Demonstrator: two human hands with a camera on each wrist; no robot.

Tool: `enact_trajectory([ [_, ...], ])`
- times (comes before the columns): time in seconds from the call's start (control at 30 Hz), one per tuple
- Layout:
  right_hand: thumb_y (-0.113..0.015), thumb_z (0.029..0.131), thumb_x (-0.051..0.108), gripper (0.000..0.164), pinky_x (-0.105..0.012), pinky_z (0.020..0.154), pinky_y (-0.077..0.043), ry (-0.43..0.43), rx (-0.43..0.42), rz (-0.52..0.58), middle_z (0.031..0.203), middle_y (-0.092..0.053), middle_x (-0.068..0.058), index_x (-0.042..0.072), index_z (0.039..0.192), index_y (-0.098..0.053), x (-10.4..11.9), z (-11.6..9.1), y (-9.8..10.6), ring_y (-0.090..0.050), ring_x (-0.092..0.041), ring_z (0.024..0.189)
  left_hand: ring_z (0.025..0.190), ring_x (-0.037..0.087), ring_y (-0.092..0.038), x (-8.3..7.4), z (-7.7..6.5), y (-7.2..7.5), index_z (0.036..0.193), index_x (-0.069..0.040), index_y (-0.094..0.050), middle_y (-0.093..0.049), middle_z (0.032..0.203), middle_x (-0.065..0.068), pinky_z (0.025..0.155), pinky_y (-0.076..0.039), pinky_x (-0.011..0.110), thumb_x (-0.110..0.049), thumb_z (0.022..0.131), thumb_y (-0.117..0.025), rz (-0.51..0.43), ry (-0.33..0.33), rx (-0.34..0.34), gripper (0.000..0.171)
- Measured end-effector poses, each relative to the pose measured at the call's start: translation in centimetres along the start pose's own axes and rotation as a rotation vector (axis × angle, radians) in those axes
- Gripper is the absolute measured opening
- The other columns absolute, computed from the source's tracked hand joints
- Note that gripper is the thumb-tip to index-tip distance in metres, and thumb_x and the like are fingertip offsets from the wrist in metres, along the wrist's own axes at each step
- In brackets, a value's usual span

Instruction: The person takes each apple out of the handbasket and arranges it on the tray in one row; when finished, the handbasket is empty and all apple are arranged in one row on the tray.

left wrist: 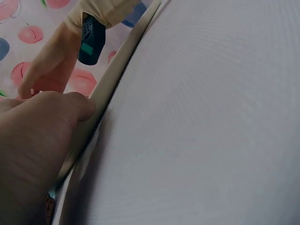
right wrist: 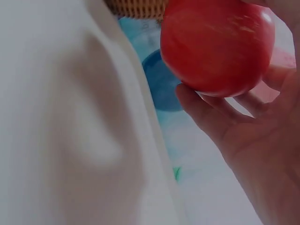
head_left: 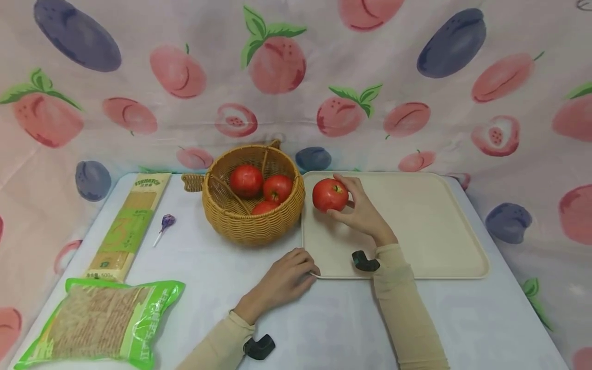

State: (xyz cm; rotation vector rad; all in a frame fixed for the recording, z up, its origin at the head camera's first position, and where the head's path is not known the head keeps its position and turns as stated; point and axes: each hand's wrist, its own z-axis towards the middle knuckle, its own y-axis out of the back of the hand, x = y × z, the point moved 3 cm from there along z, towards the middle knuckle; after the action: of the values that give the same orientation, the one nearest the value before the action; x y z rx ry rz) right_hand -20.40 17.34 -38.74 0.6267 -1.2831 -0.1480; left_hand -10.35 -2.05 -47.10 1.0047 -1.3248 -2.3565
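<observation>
A red apple is held in my right hand, above the left part of a beige tray. In the right wrist view, thumb and fingers curve round the apple, and a shadow falls on the tray beneath. My left hand grips the tray's front left corner, its fingers bent at the rim. The left wrist view shows that thumb against the rim; the other fingertips are hidden. Left of the tray stands a brown wicker basket with several red apples inside.
A pack of noodles lies at the left, with a purple-wrapped lollipop next to it. A green-edged bag of noodles lies at the front left. The table has a white cover, and a fruit-patterned cloth hangs behind and beside it.
</observation>
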Motion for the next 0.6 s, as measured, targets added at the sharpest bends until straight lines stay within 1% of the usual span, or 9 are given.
enact_trajectory([
  [0.17, -0.073, 0.079, 0.008, 0.076, -0.051, 0.101, -0.043, -0.054, 0.037, -0.016, 0.138, -0.031, -0.017, 0.011, 0.144, -0.034, -1.3, 0.1, -0.2, -0.042, -0.034, 0.127, 0.1, 0.005, -0.05, 0.1, 0.0, 0.0, 0.097, -0.024, -0.068, -0.056, 0.095, -0.012, 0.09, -0.045, 0.023, -0.022, 0.09, -0.062, -0.013, -0.008, -0.008, 0.009],
  [0.3, -0.074, 0.08, 0.014, 0.077, -0.051, 0.101, -0.043, -0.095, 0.059, -0.019, 0.14, -0.029, -0.014, 0.015, 0.144, -0.033, -3.9, 0.5, -0.5, -0.042, -0.035, 0.127, 0.1, 0.005, -0.05, 0.1, -0.1, -0.1, 0.097, -0.024, -0.067, -0.056, 0.094, -0.012, 0.089, -0.045, 0.023, -0.022, 0.089, -0.063, -0.017, -0.016, -0.017, 0.009],
  [0.4, -0.076, 0.079, 0.019, 0.078, -0.05, 0.101, -0.044, -0.111, 0.06, -0.015, 0.14, -0.029, -0.011, 0.018, 0.144, -0.033, -5.6, 0.6, -0.6, -0.043, -0.034, 0.126, 0.1, 0.005, -0.05, 0.1, -0.1, -0.1, 0.097, -0.024, -0.067, -0.056, 0.094, -0.012, 0.089, -0.045, 0.023, -0.021, 0.089, -0.063, -0.016, -0.016, -0.016, 0.009],
  [0.6, -0.077, 0.077, 0.027, 0.079, -0.049, 0.101, -0.044, -0.106, 0.05, -0.01, 0.138, -0.03, -0.007, 0.019, 0.143, -0.034, -6.5, 0.6, -0.5, -0.045, -0.034, 0.124, 0.1, 0.005, -0.05, 0.2, 0.0, 0.0, 0.097, -0.024, -0.068, -0.056, 0.094, -0.012, 0.089, -0.045, 0.023, -0.021, 0.089, -0.063, -0.016, -0.014, -0.016, 0.01],
])
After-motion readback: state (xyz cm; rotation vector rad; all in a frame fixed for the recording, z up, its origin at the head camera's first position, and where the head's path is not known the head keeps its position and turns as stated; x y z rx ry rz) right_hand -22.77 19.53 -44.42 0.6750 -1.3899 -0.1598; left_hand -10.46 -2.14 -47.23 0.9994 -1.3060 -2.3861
